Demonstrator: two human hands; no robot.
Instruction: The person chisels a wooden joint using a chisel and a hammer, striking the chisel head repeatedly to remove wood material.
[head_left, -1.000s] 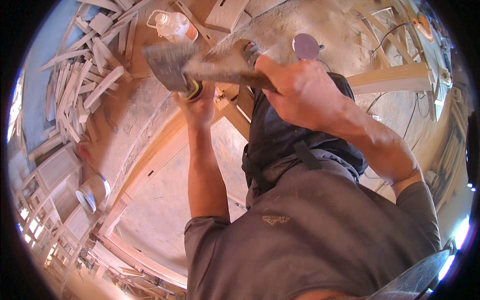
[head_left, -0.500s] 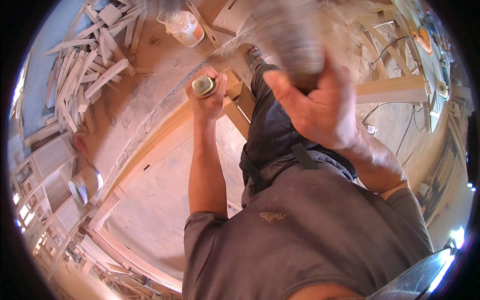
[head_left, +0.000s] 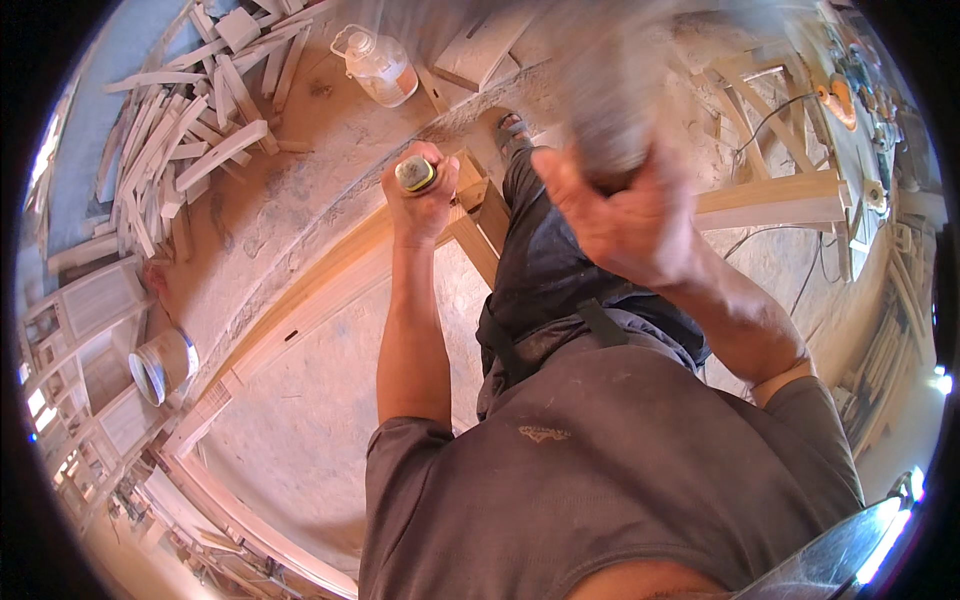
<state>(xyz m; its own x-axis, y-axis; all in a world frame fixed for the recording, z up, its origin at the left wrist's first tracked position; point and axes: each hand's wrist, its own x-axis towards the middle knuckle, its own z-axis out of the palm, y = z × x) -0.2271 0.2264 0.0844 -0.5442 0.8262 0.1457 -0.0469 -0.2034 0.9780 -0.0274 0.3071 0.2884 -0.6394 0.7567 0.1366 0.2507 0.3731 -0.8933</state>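
My left hand (head_left: 425,208) is wrapped round an upright chisel (head_left: 414,174). Only the worn butt of its handle shows, with a yellow band round it; the blade is hidden below my fist. Under and beside that hand is a corner of a pale wooden frame (head_left: 478,232). To the right, my right hand (head_left: 640,225) grips the thick handle of a mallet (head_left: 608,125), raised close to the camera. Motion smears the mallet, and its grey head blurs into the upper edge of the view.
Wood offcuts (head_left: 165,150) lie heaped at the far left. A clear plastic jug (head_left: 383,75) stands on the dusty floor ahead. A white bucket (head_left: 165,367) is at the left. A timber beam (head_left: 775,200) and a dark cable (head_left: 765,232) are on the right.
The view has shifted slightly. My left hand still grips the chisel at the frame's corner. The mallet in my right hand is blurred in both frames, its position only slightly different.
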